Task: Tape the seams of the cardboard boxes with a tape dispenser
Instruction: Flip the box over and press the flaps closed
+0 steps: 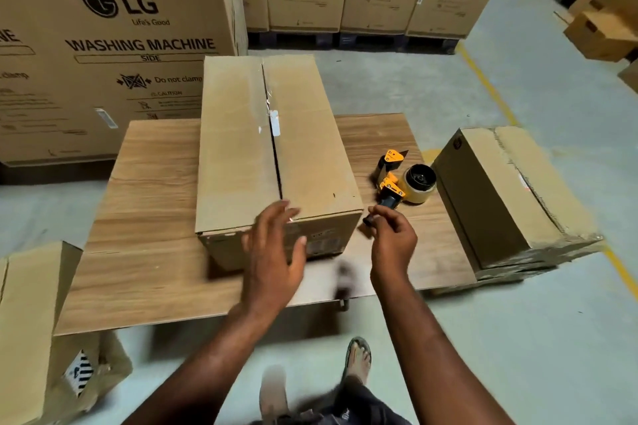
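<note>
The box (238,155) stands in the middle of the bench (155,217); its seam (276,162) gapes open on top, with only a scrap (274,122) of old tape, so I judge the taping is not yet begun. The dispenser (397,179) lies near the right edge, where the right hand (393,238) pinches its handle end with curled fingers. The left hand (272,252), fingers spread open, is at the box's near top edge.

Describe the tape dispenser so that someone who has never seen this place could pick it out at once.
Find the low wooden table in the middle of the floor, with a long cardboard box on it. Just right of that box, on the tabletop, lies the tape dispenser. It alone is yellow and black among the brown cardboard, and carries a roll of tape.
</note>
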### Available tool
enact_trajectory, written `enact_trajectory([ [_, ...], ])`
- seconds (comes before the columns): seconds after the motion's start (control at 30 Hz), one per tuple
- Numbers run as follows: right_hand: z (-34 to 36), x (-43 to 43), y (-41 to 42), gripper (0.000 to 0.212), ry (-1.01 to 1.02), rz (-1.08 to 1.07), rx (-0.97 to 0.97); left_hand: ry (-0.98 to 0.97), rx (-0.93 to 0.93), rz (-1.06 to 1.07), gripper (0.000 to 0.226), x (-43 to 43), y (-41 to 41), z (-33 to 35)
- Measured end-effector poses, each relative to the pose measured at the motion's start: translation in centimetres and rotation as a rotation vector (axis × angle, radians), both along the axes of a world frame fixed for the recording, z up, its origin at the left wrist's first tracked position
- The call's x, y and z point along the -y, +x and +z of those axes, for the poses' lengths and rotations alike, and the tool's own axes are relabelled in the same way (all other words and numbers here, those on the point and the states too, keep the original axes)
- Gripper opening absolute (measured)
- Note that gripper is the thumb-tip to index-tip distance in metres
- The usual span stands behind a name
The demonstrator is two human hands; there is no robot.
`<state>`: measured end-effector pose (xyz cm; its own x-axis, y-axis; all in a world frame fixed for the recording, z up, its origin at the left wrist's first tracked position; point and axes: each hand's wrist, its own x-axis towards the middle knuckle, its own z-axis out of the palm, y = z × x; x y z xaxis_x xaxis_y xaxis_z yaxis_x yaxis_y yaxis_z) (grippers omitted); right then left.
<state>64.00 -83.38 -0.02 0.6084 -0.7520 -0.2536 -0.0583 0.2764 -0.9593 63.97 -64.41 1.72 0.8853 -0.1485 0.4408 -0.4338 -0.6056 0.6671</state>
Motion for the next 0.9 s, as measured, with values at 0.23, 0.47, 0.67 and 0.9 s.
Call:
enact_trajectory([
  [0.23,-2.2,9.6,2.9,0.012,0.430,0.134,-0.242,-0.047,-0.323,-0.430,0.050,14.6,1.1,-1.3],
  [0.47,-6.9,15.7,5.8,0.009,0.552,0.160,-0.455,0.288,-0.655,-0.288,0.059,23.5,7.0,-7.0],
  [0.67,-8.2,17.0,8.4,0.022,0.639,0.258,-0.422,0.309,-0.772,-0.119,0.040,25.8,8.8,-9.4],
  [0.9,-12.6,18.0,8.7,0.066,0.472,0.302,-0.575,0.189,-0.872,-0.181,0.027,26.8,6.9,-9.9],
])
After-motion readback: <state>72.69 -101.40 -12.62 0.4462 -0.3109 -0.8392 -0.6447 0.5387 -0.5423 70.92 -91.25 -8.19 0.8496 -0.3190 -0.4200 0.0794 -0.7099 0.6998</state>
